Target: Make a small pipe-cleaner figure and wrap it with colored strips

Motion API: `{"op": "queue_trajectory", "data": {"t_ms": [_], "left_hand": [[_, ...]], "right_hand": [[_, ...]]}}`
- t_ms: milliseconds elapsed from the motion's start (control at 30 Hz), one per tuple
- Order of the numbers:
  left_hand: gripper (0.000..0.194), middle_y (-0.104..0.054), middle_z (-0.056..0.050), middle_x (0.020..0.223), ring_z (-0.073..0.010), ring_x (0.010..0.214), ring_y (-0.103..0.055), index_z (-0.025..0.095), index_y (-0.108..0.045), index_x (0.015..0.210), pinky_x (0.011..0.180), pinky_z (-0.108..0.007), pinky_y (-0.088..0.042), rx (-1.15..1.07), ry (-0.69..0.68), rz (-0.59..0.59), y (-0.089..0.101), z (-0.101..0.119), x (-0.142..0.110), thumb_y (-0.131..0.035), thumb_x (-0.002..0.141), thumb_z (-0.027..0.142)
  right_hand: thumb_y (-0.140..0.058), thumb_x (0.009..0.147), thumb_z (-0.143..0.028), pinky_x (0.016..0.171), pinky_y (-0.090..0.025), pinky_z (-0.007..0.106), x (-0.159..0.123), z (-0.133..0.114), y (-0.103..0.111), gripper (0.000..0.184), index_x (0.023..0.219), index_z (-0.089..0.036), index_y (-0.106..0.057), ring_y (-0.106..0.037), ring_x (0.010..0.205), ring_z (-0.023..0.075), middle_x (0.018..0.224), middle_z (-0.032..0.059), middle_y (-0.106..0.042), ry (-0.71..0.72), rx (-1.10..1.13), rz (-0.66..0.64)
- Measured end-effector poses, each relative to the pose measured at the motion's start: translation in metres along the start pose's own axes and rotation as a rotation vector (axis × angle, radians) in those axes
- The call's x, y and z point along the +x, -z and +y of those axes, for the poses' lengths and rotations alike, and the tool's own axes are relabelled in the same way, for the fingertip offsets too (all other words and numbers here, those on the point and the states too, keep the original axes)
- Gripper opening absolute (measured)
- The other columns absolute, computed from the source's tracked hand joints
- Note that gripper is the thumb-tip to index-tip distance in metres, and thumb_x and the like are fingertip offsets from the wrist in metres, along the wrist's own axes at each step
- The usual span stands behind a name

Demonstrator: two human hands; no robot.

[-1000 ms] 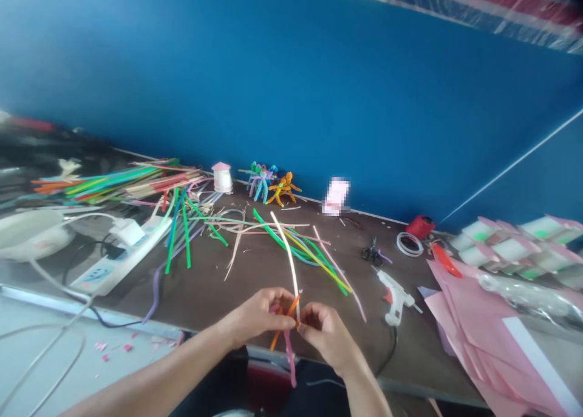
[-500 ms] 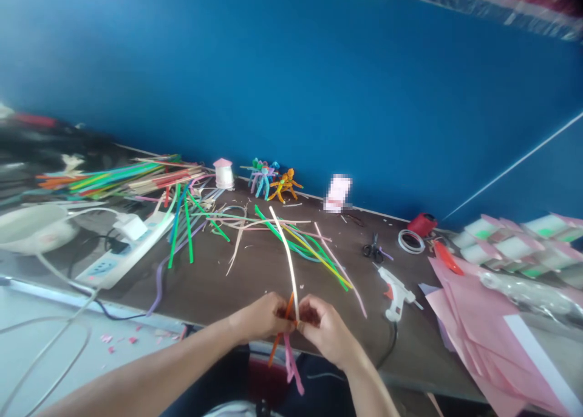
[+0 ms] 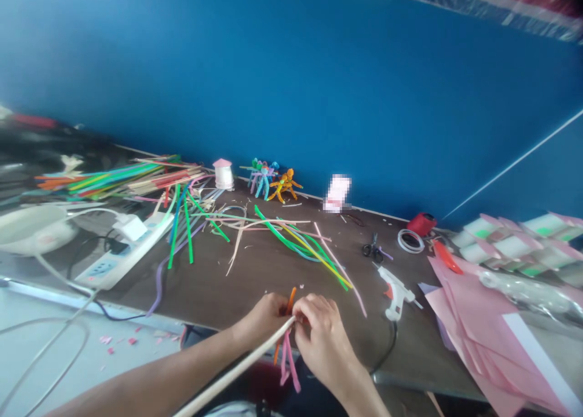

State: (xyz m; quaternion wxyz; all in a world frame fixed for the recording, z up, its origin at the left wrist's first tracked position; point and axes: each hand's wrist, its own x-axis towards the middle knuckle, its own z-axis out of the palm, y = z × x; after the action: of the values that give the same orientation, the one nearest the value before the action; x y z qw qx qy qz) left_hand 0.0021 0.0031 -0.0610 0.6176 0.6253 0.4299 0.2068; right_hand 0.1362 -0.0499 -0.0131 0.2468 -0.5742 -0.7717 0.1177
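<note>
Cream pipe cleaner [image 3: 241, 366] slants from the hands, at the near edge of the table [image 3: 209, 301], toward the near left alongside the left forearm [image 3: 173, 368]. The left hand [image 3: 264, 320] pinches an orange pipe cleaner [image 3: 292, 297], with pink pipe cleaners [image 3: 285, 365] hanging just below. The right hand [image 3: 323, 332] curls at the cream one's far end; whether it pinches, I cannot tell.

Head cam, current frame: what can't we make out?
All in the head view:
- Whether orange stem and pink stems join: hidden by left hand and right hand.
- Cream stem's near end: cut off by bottom edge.
- Pale item by wall: pixelated.
- Dark clutter, far left: blurred.
</note>
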Motion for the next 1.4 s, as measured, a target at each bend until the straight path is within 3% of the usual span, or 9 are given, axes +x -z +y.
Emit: {"op": "queue_trajectory", "data": {"t_ms": [233, 400, 467, 567, 667, 733, 900, 1167, 1400], "left_hand": [[0.012, -0.047, 0.004, 0.045, -0.0083, 0.043, -0.043, 0.012, -0.057, 0.063, 0.043, -0.018, -0.032, -0.264, 0.188, 0.083, 0.002, 0.006, 0.004, -0.051, 0.060, 0.022], [0.012, -0.048, 0.004, 0.047, -0.0081, 0.044, -0.045, 0.013, -0.056, 0.063, 0.043, -0.018, -0.034, -0.488, 0.280, 0.096, 0.007, 0.020, -0.001, -0.055, 0.056, 0.023], [0.013, -0.048, 0.004, 0.049, -0.0077, 0.046, -0.045, 0.012, -0.057, 0.064, 0.045, -0.018, -0.036, -0.584, 0.261, 0.072, 0.010, 0.023, -0.004, -0.056, 0.056, 0.023], [0.013, -0.047, 0.005, 0.048, -0.0067, 0.044, -0.043, 0.012, -0.058, 0.065, 0.045, -0.019, -0.037, -0.696, 0.256, 0.026, 0.014, 0.024, -0.005, -0.057, 0.055, 0.020], [0.012, -0.049, 0.005, 0.046, -0.0057, 0.038, -0.040, 0.013, -0.058, 0.066, 0.041, -0.018, -0.035, -0.778, 0.264, -0.028, 0.015, 0.022, -0.005, -0.059, 0.055, 0.017], [0.011, -0.049, 0.005, 0.045, -0.0050, 0.036, -0.038, 0.013, -0.057, 0.065, 0.039, -0.017, -0.032, -0.812, 0.257, -0.080, 0.015, 0.022, -0.005, -0.059, 0.055, 0.017], [0.011, -0.055, 0.002, 0.048, -0.0067, 0.042, -0.045, 0.012, -0.061, 0.064, 0.043, -0.017, -0.035, -0.601, 0.183, -0.171, 0.018, 0.028, -0.010, -0.064, 0.056, 0.020], [0.016, -0.061, 0.000, 0.063, -0.0102, 0.059, -0.051, 0.012, -0.068, 0.076, 0.059, -0.020, -0.041, -0.084, -0.076, -0.214, 0.026, 0.040, -0.018, -0.064, 0.063, 0.021], [0.018, -0.059, 0.000, 0.063, -0.0109, 0.059, -0.051, 0.012, -0.064, 0.072, 0.057, -0.019, -0.041, 0.052, -0.172, -0.087, 0.021, 0.038, -0.019, -0.062, 0.067, 0.028]], "right_hand": [[-0.052, 0.074, -0.009, 0.074, -0.033, 0.034, -0.004, -0.007, -0.004, 0.011, 0.072, -0.018, -0.057, -0.048, 0.078, 0.0184, 0.075, 0.0024, -0.056, 0.110, -0.098, 0.092], [-0.049, 0.081, -0.013, 0.067, -0.037, 0.031, -0.016, 0.003, -0.017, 0.017, 0.087, -0.019, -0.064, -0.050, 0.069, 0.0171, 0.069, 0.0033, -0.058, 0.103, 0.090, 0.265], [-0.048, 0.083, -0.016, 0.064, -0.039, 0.030, -0.020, 0.010, -0.023, 0.019, 0.090, -0.020, -0.065, -0.052, 0.065, 0.0162, 0.068, 0.0033, -0.059, 0.013, 0.299, 0.280], [-0.052, 0.081, -0.026, 0.059, -0.042, 0.026, -0.022, 0.020, -0.033, 0.017, 0.086, -0.018, -0.067, -0.055, 0.063, 0.0154, 0.068, 0.0037, -0.062, -0.260, 0.681, 0.239], [-0.063, 0.072, -0.034, 0.050, -0.038, 0.022, -0.021, 0.024, -0.040, 0.018, 0.072, -0.016, -0.067, -0.049, 0.053, 0.0115, 0.057, -0.0001, -0.056, -0.529, 1.060, 0.218], [-0.070, 0.066, -0.033, 0.046, -0.034, 0.019, -0.019, 0.025, -0.043, 0.019, 0.063, -0.015, -0.064, -0.044, 0.048, 0.0082, 0.052, -0.0027, -0.051, -0.624, 1.300, 0.213], [-0.076, 0.058, -0.029, 0.044, -0.031, 0.019, -0.019, 0.024, -0.044, 0.021, 0.060, -0.014, -0.061, -0.043, 0.046, 0.0070, 0.051, -0.0033, -0.050, -0.713, 1.581, 0.167], [-0.074, 0.061, -0.030, 0.048, -0.034, 0.020, -0.015, 0.033, -0.028, 0.020, 0.065, -0.015, -0.061, -0.049, 0.049, 0.0095, 0.054, -0.0001, -0.060, -0.684, 1.532, 0.004], [-0.075, 0.059, -0.031, 0.047, -0.036, 0.020, -0.009, 0.034, -0.022, 0.023, 0.064, -0.015, -0.059, -0.051, 0.046, 0.0093, 0.053, -0.0006, -0.061, -0.659, 1.463, 0.026]]}}
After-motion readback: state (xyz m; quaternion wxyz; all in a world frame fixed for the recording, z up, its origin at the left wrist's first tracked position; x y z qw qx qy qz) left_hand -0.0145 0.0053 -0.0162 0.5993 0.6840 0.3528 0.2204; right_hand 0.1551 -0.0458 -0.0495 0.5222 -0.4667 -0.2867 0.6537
